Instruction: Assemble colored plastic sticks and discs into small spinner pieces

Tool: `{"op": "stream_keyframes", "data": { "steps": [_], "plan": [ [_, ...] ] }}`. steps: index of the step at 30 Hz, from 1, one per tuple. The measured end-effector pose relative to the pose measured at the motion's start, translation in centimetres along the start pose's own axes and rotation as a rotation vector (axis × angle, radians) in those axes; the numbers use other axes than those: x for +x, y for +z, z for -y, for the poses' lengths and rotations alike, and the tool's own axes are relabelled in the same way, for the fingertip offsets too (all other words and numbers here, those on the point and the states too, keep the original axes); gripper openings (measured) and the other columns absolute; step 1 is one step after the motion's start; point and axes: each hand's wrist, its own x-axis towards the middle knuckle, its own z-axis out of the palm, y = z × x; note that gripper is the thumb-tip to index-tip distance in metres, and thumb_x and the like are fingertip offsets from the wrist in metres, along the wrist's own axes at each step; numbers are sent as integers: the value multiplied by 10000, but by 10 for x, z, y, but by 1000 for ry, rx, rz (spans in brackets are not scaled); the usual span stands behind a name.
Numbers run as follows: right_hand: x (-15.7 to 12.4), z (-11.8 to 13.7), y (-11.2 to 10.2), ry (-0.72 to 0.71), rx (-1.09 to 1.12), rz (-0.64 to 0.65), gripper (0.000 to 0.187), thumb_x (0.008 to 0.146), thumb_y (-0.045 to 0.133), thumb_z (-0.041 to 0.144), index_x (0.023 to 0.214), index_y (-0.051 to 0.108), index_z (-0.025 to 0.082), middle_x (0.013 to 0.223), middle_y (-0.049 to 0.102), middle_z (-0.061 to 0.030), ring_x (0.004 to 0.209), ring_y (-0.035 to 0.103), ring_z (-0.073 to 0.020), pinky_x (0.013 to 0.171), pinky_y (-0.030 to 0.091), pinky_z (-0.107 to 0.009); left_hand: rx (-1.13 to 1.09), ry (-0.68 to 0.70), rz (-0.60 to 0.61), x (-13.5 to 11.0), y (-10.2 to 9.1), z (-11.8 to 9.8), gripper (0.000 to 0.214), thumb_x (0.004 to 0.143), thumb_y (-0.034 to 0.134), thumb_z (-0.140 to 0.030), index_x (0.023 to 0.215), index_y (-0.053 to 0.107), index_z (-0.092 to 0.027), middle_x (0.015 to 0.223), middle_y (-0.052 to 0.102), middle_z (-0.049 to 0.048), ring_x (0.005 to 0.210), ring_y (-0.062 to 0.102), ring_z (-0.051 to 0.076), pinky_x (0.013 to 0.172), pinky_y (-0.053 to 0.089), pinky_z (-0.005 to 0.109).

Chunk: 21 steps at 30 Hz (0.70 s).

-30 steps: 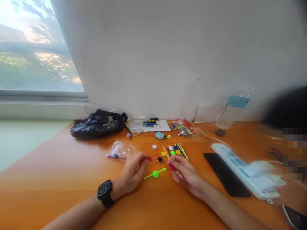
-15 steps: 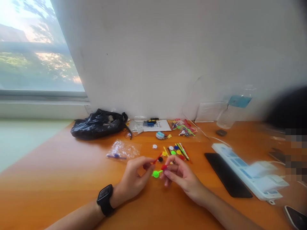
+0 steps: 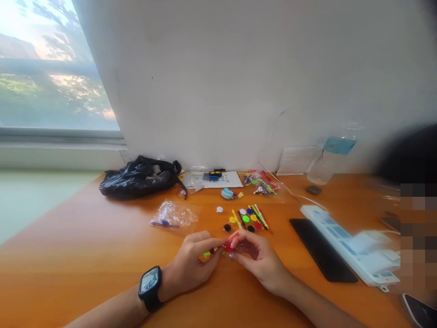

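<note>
Close together over the table, my two hands meet at small red plastic pieces. My left hand (image 3: 196,256), with a smartwatch on the wrist, pinches a thin red plastic strip (image 3: 233,237). Between the thumb and fingers of my right hand (image 3: 261,258) is a red plastic disc (image 3: 228,246), pressed against the strip's area; whether they are joined I cannot tell. A bright green piece (image 3: 207,254) shows partly behind my left fingers. Just beyond lie a black disc (image 3: 227,228), a yellow disc (image 3: 232,219) and a white disc (image 3: 219,209).
Several coloured discs and strips (image 3: 252,217) lie beyond my right hand. A clear bag (image 3: 175,214) and black plastic bag (image 3: 139,178) are to the left. On the right are a black slab (image 3: 322,249), power strip (image 3: 341,239), phone (image 3: 419,312) and bottle (image 3: 321,168).
My hands have come together, bringing the red strip and the red disc to each other. The green piece, plainly visible before, is now mostly covered by my fingers.
</note>
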Motion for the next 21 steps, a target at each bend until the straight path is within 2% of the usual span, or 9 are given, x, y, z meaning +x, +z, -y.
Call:
{"op": "stream_keyframes", "data": {
  "steps": [4, 9, 12, 15, 17, 21],
  "plan": [
    [-1, 0, 0, 29, -42, -21, 217, 886, 827, 390, 909, 718, 203, 967, 725, -62, 941, 706, -214, 922, 578, -362, -15, 6, 30, 0, -1, 0, 283, 984, 608, -128, 1187, 779, -226, 861, 780, 63, 736, 708, 161, 688, 561, 240],
    [-1, 4, 1, -7, -55, -59, 223, 882, 825, 405, 881, 721, 208, 966, 753, -69, 955, 729, -225, 935, 597, -370, -24, 53, 64, 2, -6, -4, 348, 997, 559, -110, 1278, 734, -219, 886, 780, 75, 750, 715, 171, 697, 570, 255],
    [-3, 4, 2, -46, -105, -74, 190, 900, 807, 389, 894, 728, 216, 973, 769, -71, 952, 742, -231, 919, 606, -364, -53, 48, 101, 3, -10, -8, 379, 958, 643, -155, 1328, 691, -221, 966, 784, 80, 816, 727, 187, 752, 587, 280],
    [-7, 3, 0, -144, -264, -103, 88, 934, 771, 321, 940, 741, 239, 962, 788, -57, 887, 753, -219, 857, 607, -337, -49, 33, 101, 1, -9, -9, 387, 911, 758, -235, 1292, 692, -225, 994, 784, 78, 852, 736, 199, 782, 593, 290],
    [-9, 2, -1, -251, -382, -87, 17, 952, 745, 267, 947, 744, 251, 947, 797, -51, 860, 757, -215, 828, 604, -326, -29, 27, 84, 0, -6, -8, 334, 909, 774, -241, 1235, 705, -230, 970, 783, 68, 837, 736, 193, 768, 589, 282],
    [-12, 0, -1, -389, -508, -77, 64, 953, 726, 202, 947, 739, 265, 935, 801, -53, 836, 761, -220, 802, 606, -325, 12, 33, 74, -4, 0, -5, 296, 919, 732, -176, 1206, 693, -239, 962, 775, 55, 837, 729, 184, 779, 584, 278]
  ]
}}
